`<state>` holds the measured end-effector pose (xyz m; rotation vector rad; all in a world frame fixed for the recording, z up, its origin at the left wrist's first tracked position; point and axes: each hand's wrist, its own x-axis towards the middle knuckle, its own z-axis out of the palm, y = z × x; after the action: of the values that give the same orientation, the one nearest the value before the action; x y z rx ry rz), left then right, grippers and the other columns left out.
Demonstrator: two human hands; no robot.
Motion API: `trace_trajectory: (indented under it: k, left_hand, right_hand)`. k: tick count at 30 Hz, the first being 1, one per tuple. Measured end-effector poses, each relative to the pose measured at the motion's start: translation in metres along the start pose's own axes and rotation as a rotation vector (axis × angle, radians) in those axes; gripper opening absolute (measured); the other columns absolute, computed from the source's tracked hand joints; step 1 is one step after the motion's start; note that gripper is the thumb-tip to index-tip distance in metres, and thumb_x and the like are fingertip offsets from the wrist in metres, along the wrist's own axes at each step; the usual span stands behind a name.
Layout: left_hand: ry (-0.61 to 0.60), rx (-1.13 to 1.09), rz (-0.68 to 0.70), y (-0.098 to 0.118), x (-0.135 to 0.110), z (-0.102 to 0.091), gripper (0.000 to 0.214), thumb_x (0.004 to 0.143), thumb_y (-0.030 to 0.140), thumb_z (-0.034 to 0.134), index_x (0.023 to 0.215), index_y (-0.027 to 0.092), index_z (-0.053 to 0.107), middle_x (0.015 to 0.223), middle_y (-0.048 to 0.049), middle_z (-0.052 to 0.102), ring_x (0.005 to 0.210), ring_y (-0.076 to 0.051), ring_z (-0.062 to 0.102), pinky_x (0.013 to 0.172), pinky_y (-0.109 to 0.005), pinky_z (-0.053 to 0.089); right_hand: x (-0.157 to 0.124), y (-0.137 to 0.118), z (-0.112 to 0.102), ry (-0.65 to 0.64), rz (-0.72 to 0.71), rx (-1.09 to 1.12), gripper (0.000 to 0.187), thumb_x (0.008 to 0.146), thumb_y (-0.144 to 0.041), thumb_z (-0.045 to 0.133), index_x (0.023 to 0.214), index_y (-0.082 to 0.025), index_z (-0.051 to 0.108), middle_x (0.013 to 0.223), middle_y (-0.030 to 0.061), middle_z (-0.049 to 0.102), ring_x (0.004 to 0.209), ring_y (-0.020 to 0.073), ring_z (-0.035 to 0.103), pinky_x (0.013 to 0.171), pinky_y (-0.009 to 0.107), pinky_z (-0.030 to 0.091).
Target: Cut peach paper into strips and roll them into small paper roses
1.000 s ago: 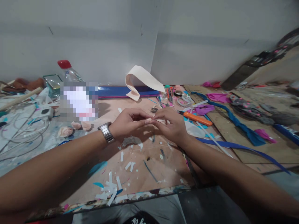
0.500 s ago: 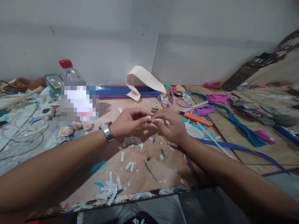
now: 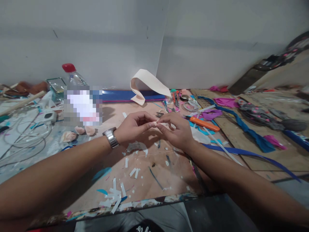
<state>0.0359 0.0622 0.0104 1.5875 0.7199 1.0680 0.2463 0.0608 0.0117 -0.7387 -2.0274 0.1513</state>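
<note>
My left hand [image 3: 135,127] and my right hand [image 3: 178,130] meet above the middle of the table. Thumb and fingers of both are pinched on a small pale pink piece, perhaps a paper petal [image 3: 165,124], whose pale end runs into my right palm. Most of it is hidden by the fingers. My left wrist wears a metal watch. Beyond the hands stands a folded cream strip [image 3: 151,78]. Left of them lie a cream paper flower [image 3: 69,136] and two small pale petal-like pieces [image 3: 89,130].
An orange cutter [image 3: 204,123] lies right of my right hand, with a blue ribbon [image 3: 231,149] by the forearm. A red-capped bottle [image 3: 77,79] stands back left. White paper scraps [image 3: 115,193] lie near the front edge. Cables [image 3: 26,135] fill the left side.
The fingertips have shifted slightly on the small pale piece, with both hands staying together in nearly the same place. The view has moved very slightly.
</note>
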Motion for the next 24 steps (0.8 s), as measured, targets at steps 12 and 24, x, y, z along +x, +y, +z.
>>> trace_trajectory:
  k: [12, 24]
  left_hand:
    - [0.038, 0.185, 0.091, -0.0055, -0.0009, -0.0017, 0.030, 0.087, 0.043, 0.076, 0.102, 0.016, 0.075, 0.108, -0.0113, 0.075, 0.095, -0.018, 0.071, 0.084, -0.029, 0.057]
    - [0.038, 0.143, 0.050, 0.0017, -0.0014, 0.0005, 0.033, 0.090, 0.042, 0.074, 0.107, 0.014, 0.074, 0.111, -0.0127, 0.076, 0.099, -0.020, 0.072, 0.089, -0.032, 0.057]
  right_hand:
    - [-0.0008, 0.0024, 0.0018, -0.041, 0.028, 0.018, 0.016, 0.096, -0.037, 0.068, 0.089, -0.022, 0.070, 0.086, 0.0043, 0.075, 0.080, 0.0196, 0.069, 0.076, 0.035, 0.053]
    - [0.0007, 0.0042, -0.0013, -0.059, -0.021, -0.016, 0.014, 0.097, -0.035, 0.066, 0.092, -0.023, 0.068, 0.088, 0.0039, 0.074, 0.082, 0.0199, 0.067, 0.079, 0.037, 0.048]
